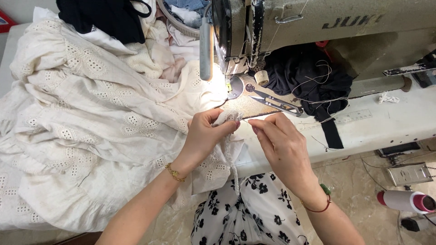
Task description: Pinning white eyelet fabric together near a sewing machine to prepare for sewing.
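A large cream eyelet-lace garment (pixel 91 118) spreads over the left of the sewing table. My left hand (pixel 206 134) pinches a bunched bit of that cream fabric (pixel 227 117) just in front of the sewing machine's needle area (pixel 234 68). My right hand (pixel 281 140) sits close beside it, thumb and forefinger pinched on a fine thread (pixel 247 120) that runs to the fabric. A gold bracelet circles my left wrist, a red cord with a green bead my right.
An industrial sewing machine (pixel 318 27) stands at the top. Thread snips (pixel 277 102) lie on its bed beside black fabric (pixel 309 79). More clothes are piled at the back. A pink-ended thread cone (pixel 406 201) and a metal pedal plate (pixel 411 173) are on the floor.
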